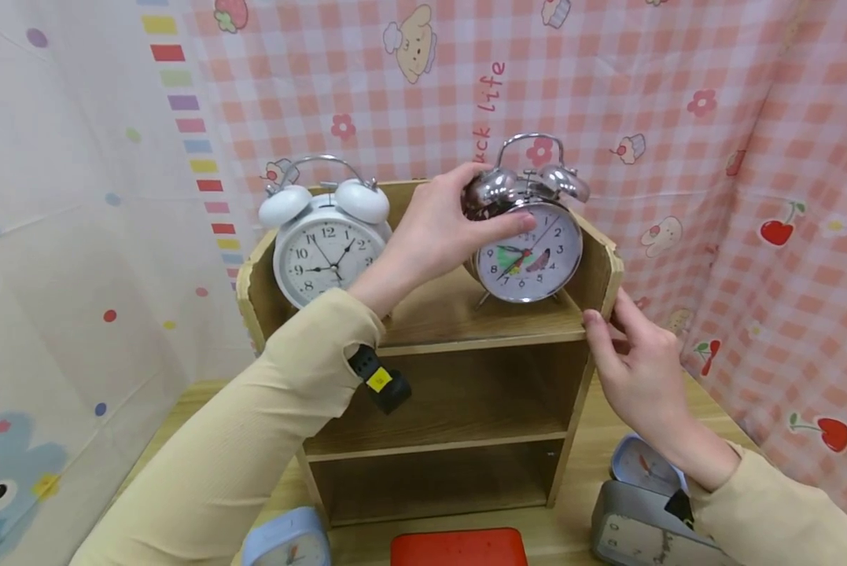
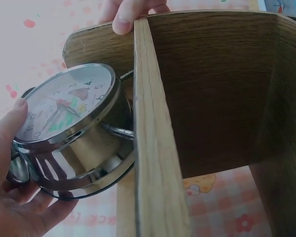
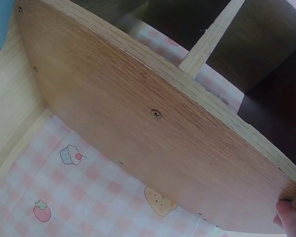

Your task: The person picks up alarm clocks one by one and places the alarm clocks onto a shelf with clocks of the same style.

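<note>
My left hand point(image 1: 433, 224) grips a silver twin-bell alarm clock point(image 1: 561, 267) by its upper left side, thumb across the face and fingers behind. The clock stands on the top level of a small wooden shelf point(image 1: 476, 344), at the right, its legs at the board in the left wrist view. With my right hand point(image 1: 638, 373) I hold the shelf's right side panel point(image 3: 133, 116) near its front edge, thumb in front and fingers on the outer side. A white twin-bell alarm clock point(image 1: 310, 255) stands at the left of the same level, partly hidden by my left wrist.
Below are two lower compartments point(image 1: 437, 479). On the wooden table point(image 1: 706, 409) a light blue clock point(image 1: 289, 538) is at front left, a red object point(image 1: 458, 548) at front centre, and a grey clock point(image 1: 624, 507) with another blue clock point(image 1: 635, 464) at right. A checked cloth point(image 1: 451, 102) hangs behind.
</note>
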The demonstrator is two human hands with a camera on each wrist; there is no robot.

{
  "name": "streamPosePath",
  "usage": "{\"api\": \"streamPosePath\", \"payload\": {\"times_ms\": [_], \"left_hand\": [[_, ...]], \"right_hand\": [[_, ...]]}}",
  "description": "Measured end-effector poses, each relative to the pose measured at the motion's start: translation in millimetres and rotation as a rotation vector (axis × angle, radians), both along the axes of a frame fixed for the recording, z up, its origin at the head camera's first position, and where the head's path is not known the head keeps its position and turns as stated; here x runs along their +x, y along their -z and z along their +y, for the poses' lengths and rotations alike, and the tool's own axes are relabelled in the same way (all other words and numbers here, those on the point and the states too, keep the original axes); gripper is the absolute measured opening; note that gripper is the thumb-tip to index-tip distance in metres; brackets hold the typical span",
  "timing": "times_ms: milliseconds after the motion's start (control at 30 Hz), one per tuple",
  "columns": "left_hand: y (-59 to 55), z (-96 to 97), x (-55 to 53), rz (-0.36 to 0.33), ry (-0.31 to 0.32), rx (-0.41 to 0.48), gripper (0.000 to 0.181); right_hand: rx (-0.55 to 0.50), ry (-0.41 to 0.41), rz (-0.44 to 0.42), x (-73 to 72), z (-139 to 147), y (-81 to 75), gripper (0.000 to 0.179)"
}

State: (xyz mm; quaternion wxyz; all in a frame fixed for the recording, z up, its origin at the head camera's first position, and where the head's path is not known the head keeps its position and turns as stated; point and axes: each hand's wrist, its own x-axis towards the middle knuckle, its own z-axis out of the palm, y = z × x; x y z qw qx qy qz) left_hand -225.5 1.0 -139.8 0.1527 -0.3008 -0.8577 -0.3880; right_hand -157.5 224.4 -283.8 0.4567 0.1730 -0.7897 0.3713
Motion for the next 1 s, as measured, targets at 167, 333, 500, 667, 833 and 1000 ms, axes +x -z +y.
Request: {"api": "streamPosePath", "payload": {"times_ms": [167,333,500,667,833,1000], "left_hand": [[-1.3,0.1,-2.9,-0.013,-0.004,-0.029,0.070],[-2.8,-0.3,-5.8,-0.020,-0.009,-0.050,0.069],[-5.3,-1.0,-8.0,-0.035,0.004,-0.058,0.067],[-6.7,0.0,-9.4,-0.049,0.018,-0.061,0.064],[-6.0,0.7,-9.2,-0.061,0.016,-0.062,0.062],[-3.8,0.5,-8.1,-0.074,0.023,-0.044,0.063]], "right_hand": [[0.003,0.025,0.004,0.4,-0.5,0.6,0.021],[-0.001,0.013,0.003,0.1,-0.6,0.4,0.023],[0.007,0.017,0.002,-0.3,-0.7,-0.6,0.022],[0.004,0.020,0.002,0.1,-0.3,-0.9,0.021],[0.000,0.017,0.005,0.0,-0.1,0.2,0.021],[0.000,0.002,0.000,-0.2,-0.1,0.9,0.022]]}}
